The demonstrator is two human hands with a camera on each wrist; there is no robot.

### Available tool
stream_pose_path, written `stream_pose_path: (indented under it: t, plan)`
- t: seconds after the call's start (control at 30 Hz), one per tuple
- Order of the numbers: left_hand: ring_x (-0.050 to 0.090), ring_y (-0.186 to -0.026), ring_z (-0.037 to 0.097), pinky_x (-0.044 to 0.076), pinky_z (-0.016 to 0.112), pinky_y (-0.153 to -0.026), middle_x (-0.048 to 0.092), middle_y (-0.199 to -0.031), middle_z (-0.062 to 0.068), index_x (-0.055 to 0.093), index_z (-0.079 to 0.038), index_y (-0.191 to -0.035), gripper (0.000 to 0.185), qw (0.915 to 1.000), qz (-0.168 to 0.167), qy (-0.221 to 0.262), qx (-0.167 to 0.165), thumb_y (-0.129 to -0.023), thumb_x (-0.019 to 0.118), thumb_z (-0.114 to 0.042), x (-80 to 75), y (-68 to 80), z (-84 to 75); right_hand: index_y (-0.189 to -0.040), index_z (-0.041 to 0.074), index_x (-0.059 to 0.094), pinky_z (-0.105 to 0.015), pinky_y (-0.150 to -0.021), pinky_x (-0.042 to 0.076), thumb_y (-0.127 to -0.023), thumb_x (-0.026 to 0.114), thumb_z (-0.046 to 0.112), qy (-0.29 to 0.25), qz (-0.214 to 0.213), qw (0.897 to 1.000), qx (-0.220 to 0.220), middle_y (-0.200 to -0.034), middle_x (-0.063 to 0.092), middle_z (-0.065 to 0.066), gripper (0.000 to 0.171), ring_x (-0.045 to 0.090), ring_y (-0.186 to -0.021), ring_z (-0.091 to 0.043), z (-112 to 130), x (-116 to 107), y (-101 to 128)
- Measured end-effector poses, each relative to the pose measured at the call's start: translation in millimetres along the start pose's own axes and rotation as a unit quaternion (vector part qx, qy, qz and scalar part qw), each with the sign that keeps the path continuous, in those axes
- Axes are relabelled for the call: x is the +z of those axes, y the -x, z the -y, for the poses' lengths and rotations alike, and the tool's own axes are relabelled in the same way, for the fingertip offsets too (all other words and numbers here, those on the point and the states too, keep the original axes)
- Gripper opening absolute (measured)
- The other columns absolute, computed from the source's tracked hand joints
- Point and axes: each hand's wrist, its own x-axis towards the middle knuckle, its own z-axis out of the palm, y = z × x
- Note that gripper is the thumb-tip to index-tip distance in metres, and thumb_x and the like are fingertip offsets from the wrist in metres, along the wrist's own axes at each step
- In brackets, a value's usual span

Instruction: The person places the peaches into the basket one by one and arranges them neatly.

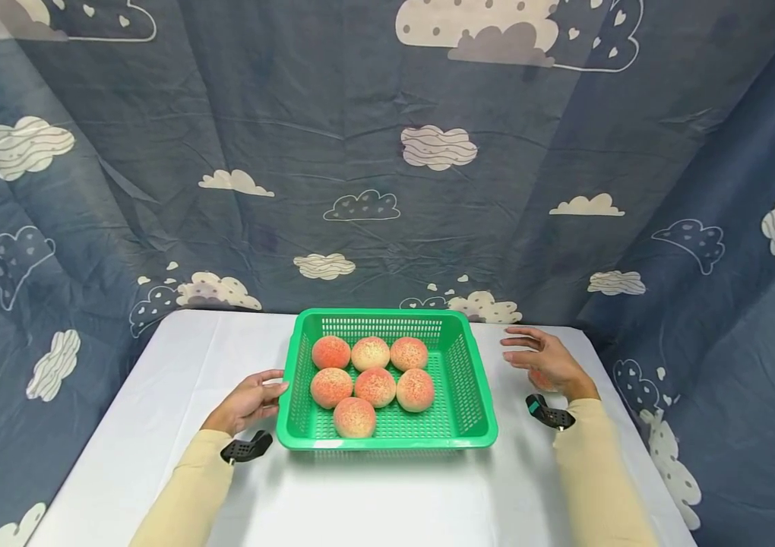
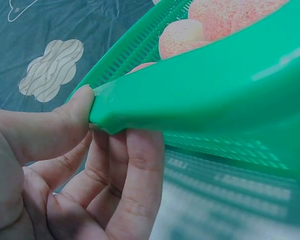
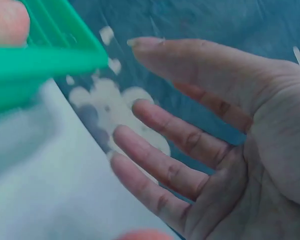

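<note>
A green plastic basket (image 1: 387,443) with slotted walls sits on the white table, and several red-and-yellow peaches (image 1: 375,387) lie in its left and middle part. My left hand (image 1: 251,401) holds the basket's left rim, thumb at the top and fingers beneath; the left wrist view shows this thumb (image 2: 82,107) against the green rim (image 2: 190,90). To the right of the basket my right hand (image 1: 551,361) is held over the table with its fingers spread, nothing between them. Another peach (image 1: 539,380) lies partly hidden under that hand; its top (image 3: 145,235) shows in the right wrist view.
The white table (image 1: 387,501) ends at a dark blue cloth (image 1: 360,99) with cloud prints, hung behind and along both sides. Black wrist straps (image 1: 247,448) sit on both forearms over pale yellow sleeves (image 1: 185,486).
</note>
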Motion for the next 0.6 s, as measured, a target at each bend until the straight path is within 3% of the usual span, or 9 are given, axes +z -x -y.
stream_pose_path:
  t: [0.1,0.2,0.3,0.43,0.6]
  plan:
    - [0.065,-0.079,0.01,0.056,0.028,-0.073,0.069,-0.093,0.001,0.032,0.009,-0.142,0.052,1.0,0.0,0.001,0.002,-0.099,0.054,-0.008,-0.7,0.4,-0.7,-0.145,0.0,0.036,-0.043,-0.095,0.049,-0.086,0.075,0.023,0.036,-0.03,0.999,0.015,-0.14,0.047,-0.025,0.075,0.059,-0.107,-0.01,-6.5,-16.2,-0.1]
    - [0.065,-0.08,0.011,0.056,0.03,-0.074,0.069,-0.093,0.001,0.032,0.009,-0.142,0.052,1.0,0.002,0.002,0.002,-0.099,0.054,-0.009,-1.7,0.2,-0.9,-0.144,-0.002,0.036,-0.046,-0.1,0.045,-0.087,0.074,0.02,0.048,-0.049,0.997,0.028,-0.14,0.046,-0.026,0.072,0.057,-0.105,-0.007,-9.4,-28.1,0.5]
    - [0.066,-0.08,0.011,0.056,0.03,-0.075,0.068,-0.093,0.002,0.032,0.009,-0.142,0.052,1.0,0.004,0.002,0.003,-0.099,0.054,-0.009,-2.6,-0.4,-0.1,-0.142,-0.004,0.037,-0.053,-0.102,0.041,-0.088,0.072,0.017,0.053,-0.063,0.996,0.044,-0.14,0.043,-0.028,0.068,0.058,-0.111,-0.023,-10.8,-37.4,0.1]
    - [0.066,-0.08,0.011,0.057,0.03,-0.075,0.069,-0.092,0.002,0.031,0.009,-0.142,0.052,1.0,0.007,0.005,0.003,-0.099,0.054,-0.009,-2.6,-1.0,0.9,-0.142,-0.005,0.037,-0.06,-0.105,0.033,-0.088,0.071,0.019,0.077,-0.078,0.991,0.081,-0.143,0.038,-0.029,0.068,0.042,-0.126,-0.043,-13.2,-46.3,-3.5]
    - [0.066,-0.079,0.011,0.056,0.029,-0.074,0.069,-0.09,0.002,0.033,0.009,-0.141,0.05,1.0,0.003,0.005,0.001,-0.099,0.054,-0.008,-1.6,-1.7,1.2,-0.142,-0.004,0.038,-0.069,-0.107,0.016,-0.087,0.072,0.02,0.091,-0.096,0.981,0.145,-0.149,0.029,-0.028,0.07,0.021,-0.137,-0.047,-21.4,-53.8,-9.4]
